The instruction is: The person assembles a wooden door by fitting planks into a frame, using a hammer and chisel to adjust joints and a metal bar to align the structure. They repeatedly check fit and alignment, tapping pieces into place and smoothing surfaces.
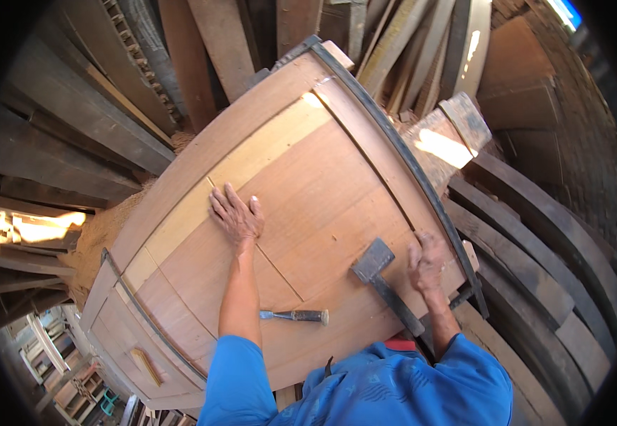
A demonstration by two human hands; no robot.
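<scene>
A large wooden panelled door [308, 184] lies in front of me. My left hand [237, 216] rests palm down on its boards, at the border of a pale yellow strip [244, 153], fingers stretched and holding nothing. Close to the door's right rail, my right hand [427, 263] touches the wood beside the dark groove with slightly bent fingers; I see no tool in it. Between the hands lies a hammer [373, 261] with a dark blocky head, its handle toward me. A chisel [295, 316] rests just right of my left forearm.
One long dark bar clamp [400, 142] spans the door's right end, and another [156, 319] crosses its left part. A small wood block [145, 366] sits at lower left. Stacked planks [535, 241] surround the door, with sawdust [102, 234] at left.
</scene>
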